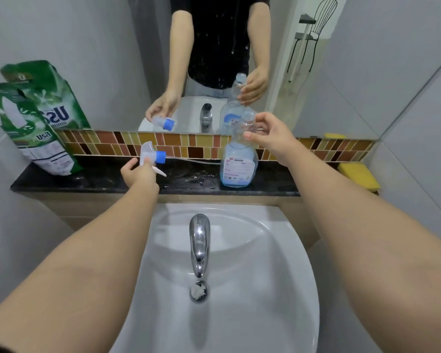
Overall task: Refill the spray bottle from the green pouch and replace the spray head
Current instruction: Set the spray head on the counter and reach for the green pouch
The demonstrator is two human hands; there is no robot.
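Spray bottle (239,159) stood open on far ledge (99,178), nearly empty; we judged it light, tippy. Our right hand (270,133) fingers loose around neck; left hand (138,174) gripped spray head (152,155). Green pouch (28,133) far left.

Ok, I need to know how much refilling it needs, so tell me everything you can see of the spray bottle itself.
The spray bottle is clear plastic with a printed label and stands upright on the dark ledge behind the sink, in front of the mirror. Its neck is open, the spray head off and held in the left hand. Pale blue liquid sits only near the bottom. The right hand is at its neck; whether it grips cannot be told.
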